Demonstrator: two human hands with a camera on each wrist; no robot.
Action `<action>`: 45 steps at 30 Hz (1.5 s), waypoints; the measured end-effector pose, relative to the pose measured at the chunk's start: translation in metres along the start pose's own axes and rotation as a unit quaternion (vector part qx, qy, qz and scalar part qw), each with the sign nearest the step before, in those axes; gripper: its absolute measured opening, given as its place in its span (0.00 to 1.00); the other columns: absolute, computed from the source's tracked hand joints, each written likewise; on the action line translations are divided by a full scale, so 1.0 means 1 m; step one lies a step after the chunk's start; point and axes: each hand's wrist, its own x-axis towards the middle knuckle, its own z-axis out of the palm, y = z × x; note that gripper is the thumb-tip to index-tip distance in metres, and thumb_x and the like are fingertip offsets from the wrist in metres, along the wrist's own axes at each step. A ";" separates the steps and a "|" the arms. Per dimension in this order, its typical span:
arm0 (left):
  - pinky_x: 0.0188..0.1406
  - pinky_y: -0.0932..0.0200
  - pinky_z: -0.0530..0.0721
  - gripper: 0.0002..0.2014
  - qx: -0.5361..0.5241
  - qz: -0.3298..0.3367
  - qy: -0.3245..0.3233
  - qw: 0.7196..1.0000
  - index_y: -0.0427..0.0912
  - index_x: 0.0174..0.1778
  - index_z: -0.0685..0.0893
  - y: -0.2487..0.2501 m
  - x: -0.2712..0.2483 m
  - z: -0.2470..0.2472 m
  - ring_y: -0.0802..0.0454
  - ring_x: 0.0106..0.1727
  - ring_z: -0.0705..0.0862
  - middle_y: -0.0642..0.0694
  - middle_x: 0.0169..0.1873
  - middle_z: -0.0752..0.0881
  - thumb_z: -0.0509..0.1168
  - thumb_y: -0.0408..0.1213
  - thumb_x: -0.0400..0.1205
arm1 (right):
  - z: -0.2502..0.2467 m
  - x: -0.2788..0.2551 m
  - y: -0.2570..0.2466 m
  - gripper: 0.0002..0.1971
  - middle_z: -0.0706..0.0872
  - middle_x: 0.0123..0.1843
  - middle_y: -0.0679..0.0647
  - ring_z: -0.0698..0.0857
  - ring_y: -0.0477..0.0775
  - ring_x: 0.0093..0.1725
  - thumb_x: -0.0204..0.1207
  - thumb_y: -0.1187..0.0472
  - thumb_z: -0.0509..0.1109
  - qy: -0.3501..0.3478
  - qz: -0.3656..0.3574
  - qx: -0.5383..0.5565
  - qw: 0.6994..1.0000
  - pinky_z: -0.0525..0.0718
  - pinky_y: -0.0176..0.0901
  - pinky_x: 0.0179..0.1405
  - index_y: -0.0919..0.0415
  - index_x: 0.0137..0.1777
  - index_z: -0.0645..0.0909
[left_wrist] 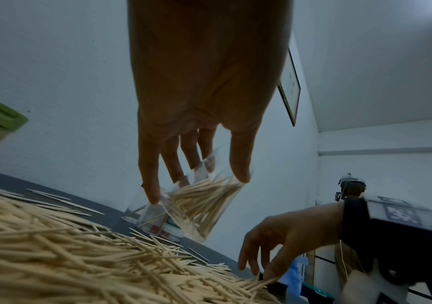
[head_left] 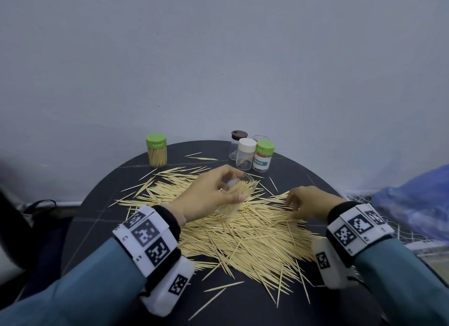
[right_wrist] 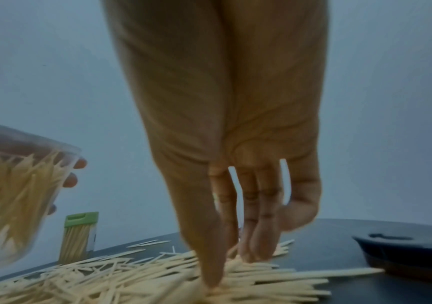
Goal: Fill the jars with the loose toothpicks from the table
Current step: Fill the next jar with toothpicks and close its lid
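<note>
On the round dark table [head_left: 80, 231], mid-surface, a heap of thin pointed wooden toothpicks [head_left: 243, 231] spreads nearly to the right edge. Left hand [head_left: 206, 194] grips a clear plastic jar [head_left: 239, 192], tilted, part-filled, fingers and thumb curled round it. Right hand [head_left: 308, 204] has its fingertips down in the heap, pinching sticks. Far edge: full green-lidded jar [head_left: 156, 150] at left, three capped jars [head_left: 252, 153] at right. Near edge bare. Only the right wrist view shows a dark lid [right_wrist: 404, 253] lying flat.

Dark round table [head_left: 97, 218] w/ big toothpick pile [head_left: 243, 233] in the middle; full green-lid jar [head_left: 156, 150] rear left, four jars [head_left: 251, 153] clustered rear center.
</note>
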 end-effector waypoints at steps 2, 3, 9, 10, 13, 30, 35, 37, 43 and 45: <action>0.48 0.64 0.80 0.23 0.000 -0.001 0.000 1.000 0.51 0.68 0.76 0.000 0.000 0.000 0.54 0.61 0.79 0.50 0.66 0.79 0.72 0.39 0.77 | -0.003 0.001 -0.001 0.18 0.80 0.57 0.53 0.78 0.49 0.51 0.74 0.59 0.73 -0.003 -0.006 -0.014 1.000 0.80 0.38 0.49 0.57 0.63 0.78; 0.46 0.65 0.79 0.23 -0.002 -0.001 -0.001 1.000 0.50 0.68 0.76 0.000 0.000 0.001 0.54 0.61 0.79 0.50 0.66 0.79 0.72 0.38 0.77 | -0.003 0.002 -0.003 0.17 0.81 0.59 0.54 0.78 0.49 0.51 0.75 0.59 0.72 -0.003 -0.009 -0.019 1.000 0.79 0.38 0.50 0.58 0.63 0.79; 0.46 0.68 0.79 0.23 -0.012 0.000 -0.001 1.000 0.49 0.68 0.77 -0.001 0.000 0.001 0.55 0.60 0.79 0.50 0.64 0.80 0.72 0.37 0.76 | 0.003 0.006 -0.021 0.23 0.78 0.65 0.53 0.77 0.52 0.64 0.75 0.53 0.72 -0.023 -0.057 -0.034 0.998 0.73 0.38 0.60 0.59 0.68 0.74; 0.45 0.69 0.78 0.23 -0.009 0.001 0.000 1.000 0.49 0.68 0.77 -0.001 0.000 0.001 0.55 0.60 0.79 0.50 0.64 0.80 0.72 0.37 0.76 | 0.005 0.007 -0.024 0.23 0.79 0.64 0.53 0.77 0.51 0.62 0.75 0.53 0.72 -0.030 -0.063 -0.039 0.997 0.74 0.38 0.59 0.59 0.68 0.74; 0.44 0.69 0.79 0.23 0.000 0.003 0.000 1.000 0.49 0.68 0.76 -0.001 0.000 0.001 0.56 0.58 0.79 0.51 0.64 0.80 0.72 0.38 0.77 | 0.008 0.011 -0.030 0.21 0.80 0.63 0.54 0.75 0.48 0.53 0.75 0.55 0.72 -0.034 -0.067 -0.052 0.996 0.74 0.36 0.54 0.58 0.67 0.75; 0.39 0.72 0.75 0.24 0.017 0.001 -0.005 1.000 0.49 0.70 0.75 0.001 -0.001 0.002 0.57 0.58 0.78 0.52 0.65 0.79 0.71 0.39 0.77 | 0.008 0.009 -0.051 0.19 0.76 0.71 0.61 0.75 0.59 0.70 0.86 0.57 0.55 -0.063 -0.050 -0.119 0.990 0.72 0.45 0.65 0.67 0.72 0.69; 0.41 0.70 0.76 0.24 0.021 0.003 -0.005 1.000 0.49 0.69 0.75 0.001 -0.001 0.002 0.55 0.59 0.78 0.51 0.65 0.79 0.72 0.39 0.77 | 0.008 0.010 -0.047 0.05 0.77 0.53 0.60 0.76 0.56 0.53 0.86 0.65 0.50 -0.052 -0.033 -0.098 0.993 0.71 0.42 0.52 0.64 0.53 0.67; 0.43 0.69 0.77 0.24 0.027 0.005 -0.005 1.000 0.49 0.69 0.76 0.000 -0.001 0.002 0.55 0.59 0.78 0.51 0.65 0.79 0.72 0.39 0.77 | 0.007 0.008 -0.048 0.09 0.73 0.44 0.55 0.71 0.54 0.49 0.86 0.65 0.52 -0.039 -0.030 -0.070 0.996 0.68 0.40 0.47 0.59 0.42 0.64; 0.48 0.65 0.79 0.24 0.033 0.004 -0.003 0.999 0.49 0.69 0.76 0.000 -0.001 0.001 0.55 0.58 0.79 0.52 0.64 0.79 0.72 0.39 0.77 | 0.005 0.011 -0.042 0.07 0.77 0.35 0.51 0.74 0.50 0.36 0.83 0.71 0.51 -0.064 -0.056 0.073 0.994 0.71 0.32 0.32 0.63 0.44 0.66; 0.46 0.67 0.78 0.23 0.034 0.004 -0.004 0.999 0.50 0.68 0.76 0.000 -0.002 0.002 0.55 0.58 0.79 0.52 0.64 0.79 0.72 0.39 0.77 | 0.002 0.010 -0.045 0.08 0.78 0.36 0.55 0.74 0.51 0.37 0.82 0.70 0.50 -0.066 -0.064 0.115 0.989 0.72 0.33 0.32 0.67 0.46 0.70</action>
